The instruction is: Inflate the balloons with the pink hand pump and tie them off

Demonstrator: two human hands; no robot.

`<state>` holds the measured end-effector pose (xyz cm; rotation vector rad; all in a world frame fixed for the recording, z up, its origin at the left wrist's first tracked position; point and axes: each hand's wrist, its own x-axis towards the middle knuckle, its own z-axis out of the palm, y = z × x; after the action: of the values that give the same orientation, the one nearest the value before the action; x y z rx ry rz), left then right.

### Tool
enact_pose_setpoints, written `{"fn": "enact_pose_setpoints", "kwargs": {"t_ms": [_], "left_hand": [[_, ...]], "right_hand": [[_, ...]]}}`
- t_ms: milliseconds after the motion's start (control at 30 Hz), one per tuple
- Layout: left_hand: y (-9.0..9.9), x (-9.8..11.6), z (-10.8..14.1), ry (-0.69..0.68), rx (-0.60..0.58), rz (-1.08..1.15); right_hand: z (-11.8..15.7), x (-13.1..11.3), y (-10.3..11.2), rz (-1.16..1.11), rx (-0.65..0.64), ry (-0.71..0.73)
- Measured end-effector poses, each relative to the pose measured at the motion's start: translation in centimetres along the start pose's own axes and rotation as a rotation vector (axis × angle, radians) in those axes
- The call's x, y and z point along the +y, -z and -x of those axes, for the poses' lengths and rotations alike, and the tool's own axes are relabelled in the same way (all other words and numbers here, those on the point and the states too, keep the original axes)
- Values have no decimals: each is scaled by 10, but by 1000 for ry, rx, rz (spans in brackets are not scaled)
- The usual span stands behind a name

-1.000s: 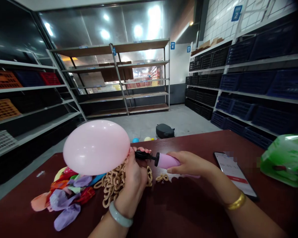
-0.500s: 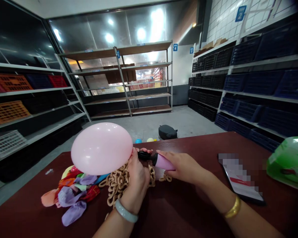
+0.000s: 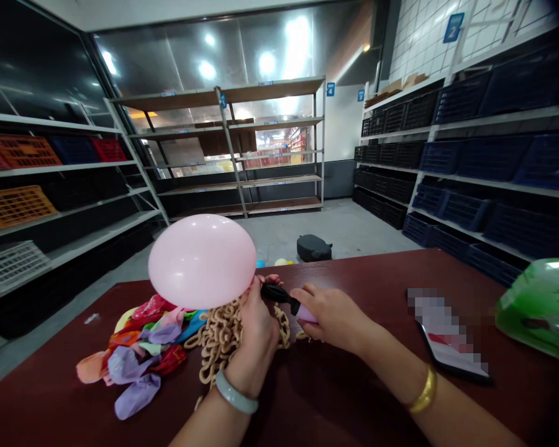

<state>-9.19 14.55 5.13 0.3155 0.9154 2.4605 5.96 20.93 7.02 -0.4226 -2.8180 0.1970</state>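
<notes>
A blown-up pale pink balloon (image 3: 202,261) hangs over the left part of the table, its neck pinched in my left hand (image 3: 259,323). Directly beside that hand is the black front part of a hand-held balloon pump (image 3: 278,293). My right hand (image 3: 335,315) wraps round the pump's purple body, which is partly covered by the fingers. Whether the nozzle sits inside the balloon's neck is hidden behind my left fingers. Under and beside my left wrist lies a heap of beige looped cord-like pieces (image 3: 218,332). Limp balloons in many colours (image 3: 133,366) are piled left of it.
On the dark red table (image 3: 354,403), a phone (image 3: 447,338) with a blurred screen and a green-and-clear plastic bag (image 3: 538,310) lie at the right. A dark bag (image 3: 313,248) rests on the floor beyond. Shelves with crates (image 3: 21,208) line both sides.
The balloon has shifted a little up and to the right and looks slightly smaller. My right hand has moved slightly left, and the pump tilts down more toward it.
</notes>
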Motion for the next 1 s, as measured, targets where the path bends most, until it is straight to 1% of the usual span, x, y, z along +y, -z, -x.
{"fn": "enact_pose_setpoints", "kwargs": {"t_ms": [100,200,267,333,400,500,567,600,633,700,733,767,800,833,867,900,933,967,1000], "left_hand": [[7,19,-18,-57,74,5],[14,35,-32,-25,118,-19],[16,39,-35,14,107,-49],[16,38,-34,47,61,-69],[15,36,-31,79,-1,-79],[14,34,-25,135,-78,-118],[12,34,-21,178,-128,-152],[11,33,-19,201,-158,-172],[9,32,-15,222,-192,-193],[5,28,-6,265,-271,-247],[3,25,0,285,-312,-279],[1,21,6,307,-355,-315],[-1,18,13,330,-397,-352],[-2,14,18,357,-441,-395],[-2,10,24,385,-486,-441],[-1,6,29,407,-523,-487],[-1,3,32,424,-557,-532],[0,0,35,433,-586,-574],[1,-1,37,437,-612,-609]], "right_hand": [[2,9,-1,-11,-4,-9],[2,33,-5,6,30,-100],[3,53,-8,30,60,-174],[4,72,-11,49,49,-235],[8,86,-14,69,8,-288],[13,99,-17,118,-65,-358],[14,102,-17,139,-98,-401],[14,102,-16,144,-88,-416],[12,100,-14,142,-48,-420],[6,91,-10,77,122,-387],[3,82,-7,-2,230,-345],[-1,72,-5,-147,320,-295],[-4,61,-4,-334,363,-229],[-7,49,-4,-533,366,-165],[-8,37,-5,-731,315,-118],[-9,27,-8,-935,199,-88],[-10,18,-11,-1137,88,-102],[-9,11,-14,-1317,30,-105],[-9,6,-18,-1469,14,-108]]}}
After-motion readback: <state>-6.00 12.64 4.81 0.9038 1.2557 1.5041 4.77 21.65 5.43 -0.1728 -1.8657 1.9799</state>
